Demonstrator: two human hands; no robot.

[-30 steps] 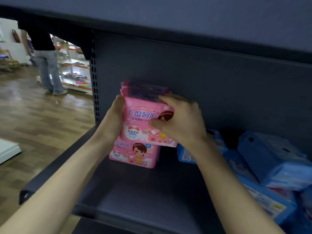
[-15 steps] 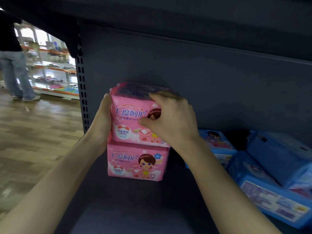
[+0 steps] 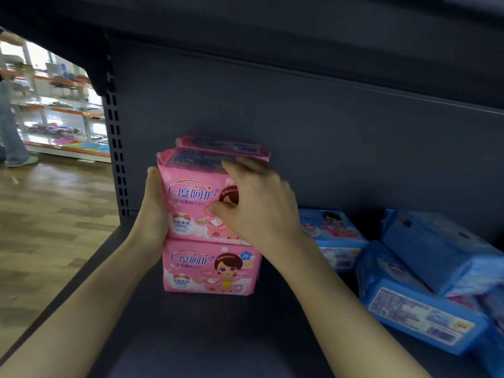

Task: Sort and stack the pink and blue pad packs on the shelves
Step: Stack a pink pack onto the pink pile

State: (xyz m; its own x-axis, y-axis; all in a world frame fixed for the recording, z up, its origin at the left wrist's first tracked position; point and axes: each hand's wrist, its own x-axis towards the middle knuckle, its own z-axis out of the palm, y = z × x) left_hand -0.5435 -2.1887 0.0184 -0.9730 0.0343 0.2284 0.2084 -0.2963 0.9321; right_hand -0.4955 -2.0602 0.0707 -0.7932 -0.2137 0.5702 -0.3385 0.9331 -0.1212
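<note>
Two pink pad packs stand stacked at the left of the dark shelf (image 3: 191,336). The upper pink pack (image 3: 191,197) rests on the lower pink pack (image 3: 210,268). Another pink pack (image 3: 218,144) shows behind the upper one. My left hand (image 3: 154,214) presses flat against the upper pack's left side. My right hand (image 3: 259,205) grips its right front and top. Several blue pad packs (image 3: 436,249) lie in a loose pile at the right of the shelf, one blue pack (image 3: 332,227) close behind my right wrist.
A shelf board (image 3: 300,28) hangs low overhead. The perforated upright (image 3: 114,137) marks the shelf's left end. Beyond it is wooden floor (image 3: 49,214), another shelving unit with goods (image 3: 60,124), and a person's legs (image 3: 11,132) at the far left.
The upper pink pack has come down square onto the lower one. The view has shifted closer and to the right; both hands stay on the pack.
</note>
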